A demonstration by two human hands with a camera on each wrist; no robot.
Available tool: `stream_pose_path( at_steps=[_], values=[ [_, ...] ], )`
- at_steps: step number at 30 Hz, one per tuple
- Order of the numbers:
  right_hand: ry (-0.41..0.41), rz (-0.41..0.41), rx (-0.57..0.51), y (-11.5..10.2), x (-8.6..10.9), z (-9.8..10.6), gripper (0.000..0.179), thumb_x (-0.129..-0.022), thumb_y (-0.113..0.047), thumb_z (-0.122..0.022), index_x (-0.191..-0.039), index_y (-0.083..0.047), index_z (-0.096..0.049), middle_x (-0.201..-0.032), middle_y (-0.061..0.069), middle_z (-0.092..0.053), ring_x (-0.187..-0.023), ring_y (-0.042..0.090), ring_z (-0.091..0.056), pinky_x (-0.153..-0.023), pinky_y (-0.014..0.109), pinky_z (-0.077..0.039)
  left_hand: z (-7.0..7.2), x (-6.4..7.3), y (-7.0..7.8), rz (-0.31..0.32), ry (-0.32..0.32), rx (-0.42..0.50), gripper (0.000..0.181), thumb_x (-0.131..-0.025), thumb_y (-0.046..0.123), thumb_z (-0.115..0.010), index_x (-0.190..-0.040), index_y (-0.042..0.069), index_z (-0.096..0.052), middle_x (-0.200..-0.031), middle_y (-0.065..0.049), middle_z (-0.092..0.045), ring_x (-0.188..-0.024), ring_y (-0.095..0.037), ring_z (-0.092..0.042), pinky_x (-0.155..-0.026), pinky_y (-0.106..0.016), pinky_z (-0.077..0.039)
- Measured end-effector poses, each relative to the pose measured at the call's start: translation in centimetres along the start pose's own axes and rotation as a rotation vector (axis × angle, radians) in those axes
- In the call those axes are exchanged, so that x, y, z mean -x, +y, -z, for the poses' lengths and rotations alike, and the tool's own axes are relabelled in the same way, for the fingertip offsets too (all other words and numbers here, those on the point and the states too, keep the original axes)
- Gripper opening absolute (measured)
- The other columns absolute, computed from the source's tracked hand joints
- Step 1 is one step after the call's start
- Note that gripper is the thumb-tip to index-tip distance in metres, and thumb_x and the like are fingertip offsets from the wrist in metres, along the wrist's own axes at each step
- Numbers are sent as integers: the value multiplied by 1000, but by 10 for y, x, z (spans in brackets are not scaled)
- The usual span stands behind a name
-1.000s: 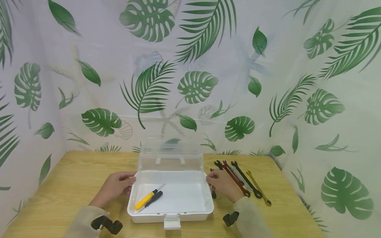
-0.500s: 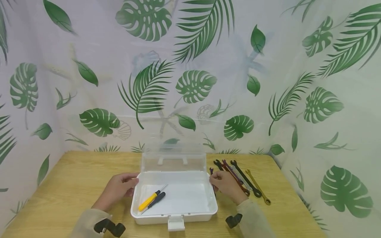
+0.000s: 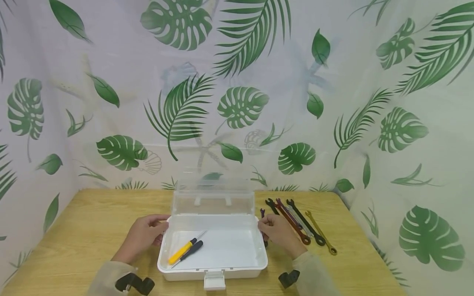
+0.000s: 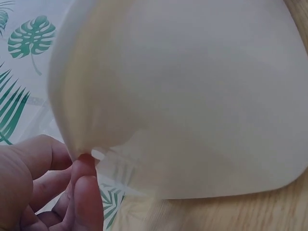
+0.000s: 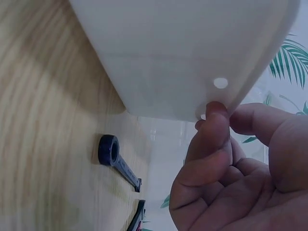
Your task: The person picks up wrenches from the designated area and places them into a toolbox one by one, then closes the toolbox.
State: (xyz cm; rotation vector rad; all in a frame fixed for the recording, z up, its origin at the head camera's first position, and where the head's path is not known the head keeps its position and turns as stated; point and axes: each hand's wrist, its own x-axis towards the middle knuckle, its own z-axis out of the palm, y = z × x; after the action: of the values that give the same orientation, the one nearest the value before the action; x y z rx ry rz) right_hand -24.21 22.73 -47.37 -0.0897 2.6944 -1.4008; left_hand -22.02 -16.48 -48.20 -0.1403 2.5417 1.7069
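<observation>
A white plastic toolbox (image 3: 235,250) stands on the table, its transparent lid (image 3: 214,204) raised at the back. Inside at the left lie a screwdriver with a yellow handle (image 3: 180,252) and one with a black handle (image 3: 193,248). My left hand (image 3: 142,235) pinches the box's left rim near the back corner; the left wrist view shows thumb and finger at the edge of the side wall (image 4: 192,96). On the opposite side my right hand (image 3: 282,234) pinches the right rim, fingertips beside a small round hole in the wall (image 5: 159,53). A white latch (image 3: 214,281) hangs down in front.
To the right lie several combination wrenches, among them a black wrench (image 3: 306,224), a red wrench (image 3: 292,222) and a gold wrench (image 3: 321,233). A dark wrench (image 5: 109,150) lies close beside the box, partly behind my right hand. Leaf-patterned curtains (image 3: 237,135) border the table.
The toolbox shifts slightly right, then back left and a little nearer, with both hands staying on its rim. The screwdrivers ride along inside; the view itself also drifts slightly.
</observation>
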Motion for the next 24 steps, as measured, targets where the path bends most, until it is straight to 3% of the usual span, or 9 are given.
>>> stream_pose_path(
  at_steps=[8,10,13,16,19,21,24],
  values=[
    [-9,37,-25,0,-2,-3,15,-101,-12,-62,-94,-1,-70,-73,7,-64,-66,20,-61,-59,27,-49,7,-1,-1,3,-19,1,37,-100,15,-66,-133,-1,-66,-87,-8,-67,-70,-18,-64,-63,-32,-61],
    [12,43,-37,2,-1,0,16,-102,-15,-63,-97,-1,-71,-76,11,-66,-67,24,-63,-59,28,-50,7,0,-1,10,-19,6,37,-102,17,-65,-134,-1,-66,-92,-9,-69,-73,-18,-67,-66,-33,-62],
    [84,50,-28,5,3,6,19,-103,-19,-64,-103,-2,-72,-81,12,-68,-72,28,-65,-62,30,-54,8,1,0,-33,2,10,39,-104,21,-61,-136,-2,-62,-102,-12,-69,-83,-20,-70,-73,-34,-64],
    [192,72,98,10,6,14,18,-102,-22,-66,-105,-6,-73,-83,6,-68,-73,23,-63,-64,30,-53,10,2,0,-120,71,-4,39,-105,24,-61,-136,0,-62,-112,-15,-68,-96,-24,-71,-80,-31,-63],
    [246,86,263,13,9,22,14,-99,-24,-68,-103,-12,-75,-82,-2,-67,-70,16,-57,-61,31,-47,14,3,1,-190,140,-23,36,-105,23,-62,-134,3,-64,-116,-15,-69,-105,-28,-69,-82,-26,-61],
    [244,88,377,16,8,23,13,-97,-27,-70,-99,-15,-75,-81,-4,-67,-68,13,-55,-60,31,-46,17,4,2,-197,151,-22,36,-105,25,-62,-134,3,-63,-119,-16,-68,-108,-31,-68,-83,-26,-61],
    [183,63,470,22,5,18,15,-96,-30,-72,-94,-16,-73,-81,-3,-67,-69,15,-57,-60,35,-48,19,5,2,-161,114,7,42,-105,30,-61,-138,3,-60,-123,-17,-66,-112,-33,-67,-87,-29,-61]
  ],
)
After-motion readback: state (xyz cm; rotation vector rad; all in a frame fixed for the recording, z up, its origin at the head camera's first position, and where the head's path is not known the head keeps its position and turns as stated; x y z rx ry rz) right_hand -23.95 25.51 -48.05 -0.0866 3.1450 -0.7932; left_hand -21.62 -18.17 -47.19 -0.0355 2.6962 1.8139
